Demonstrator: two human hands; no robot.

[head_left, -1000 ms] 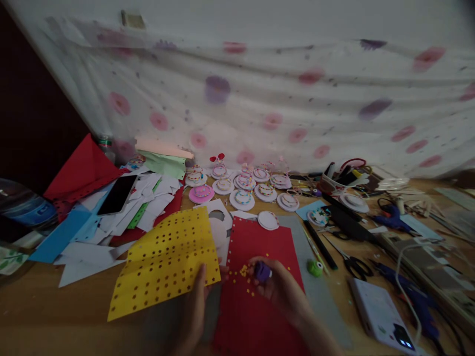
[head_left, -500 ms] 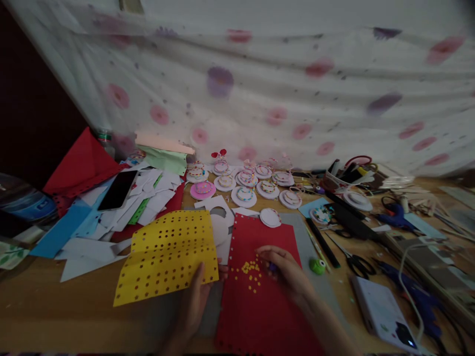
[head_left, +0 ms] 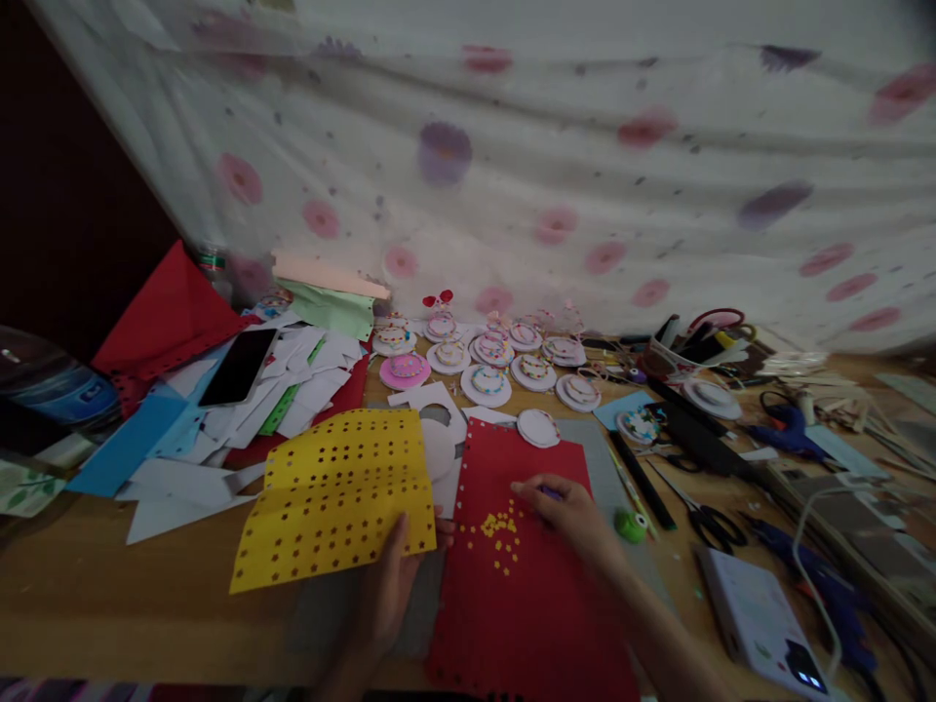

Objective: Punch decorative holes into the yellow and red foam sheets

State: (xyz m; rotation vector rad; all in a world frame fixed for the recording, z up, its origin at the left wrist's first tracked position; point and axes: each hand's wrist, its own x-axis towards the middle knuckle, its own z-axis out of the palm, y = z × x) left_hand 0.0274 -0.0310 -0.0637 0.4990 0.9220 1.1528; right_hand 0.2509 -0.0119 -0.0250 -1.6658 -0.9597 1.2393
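Observation:
In my left hand (head_left: 395,575) is a sheet of yellow paper (head_left: 340,502), gripped at its lower right corner between thumb and fingers. Rows of star-shaped holes run across the sheet. My right hand (head_left: 570,517) is curled around a small purple object (head_left: 551,493), mostly hidden by the fingers, over a red sheet (head_left: 526,624). Just left of its fingertips, a loose cluster of tiny yellow paper stars (head_left: 498,526) lies on the red. A white disc (head_left: 538,428) rests at the red sheet's top edge.
Several decorated miniature hats (head_left: 487,385) stand at the back. Paper scraps and a phone (head_left: 238,368) lie left. To the right are a green frog-like piece (head_left: 630,526), scissors (head_left: 715,526), glue guns (head_left: 819,575), a white power bank (head_left: 760,619) and a pen cup (head_left: 677,356).
My right hand's fingers have drawn in more closely around the purple object. The yellow sheet stays in my left hand. The whole view has shifted slightly.

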